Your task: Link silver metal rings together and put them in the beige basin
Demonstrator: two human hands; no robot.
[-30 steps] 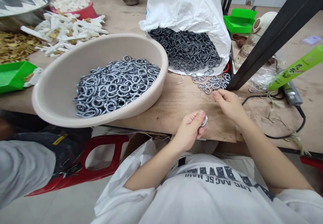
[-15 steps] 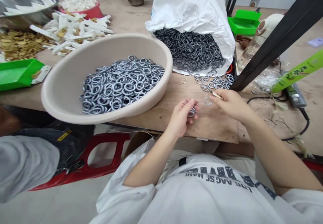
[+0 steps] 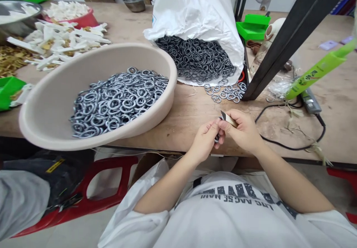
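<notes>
My left hand (image 3: 204, 140) is closed on grey rings (image 3: 216, 138), partly hidden by its fingers. My right hand (image 3: 245, 132) grips a small knife (image 3: 230, 120) with a dark pointed blade and a pale handle. Both hands meet above the table's front edge, the blade close to a ring at my left fingertips; whether it touches cannot be made out. Beyond them, loose grey rings (image 3: 226, 92) lie in front of a white sack (image 3: 195, 21) that is open toward me and full of darker rings. To the left stands a large beige basin (image 3: 47, 106) heaped with rings (image 3: 119, 102).
A black post (image 3: 290, 35) slants up right of the loose rings. Near it are a bright green packet (image 3: 315, 73), a black cable (image 3: 292, 148) and a green tray (image 3: 252, 30). White pieces (image 3: 61, 41) are piled at back left. A person's sleeve (image 3: 22, 199) shows at lower left.
My right hand has come from beside the loose rings to my left hand, bringing the knife. The single ring that lay under it is gone from the table. The view has shifted right.
</notes>
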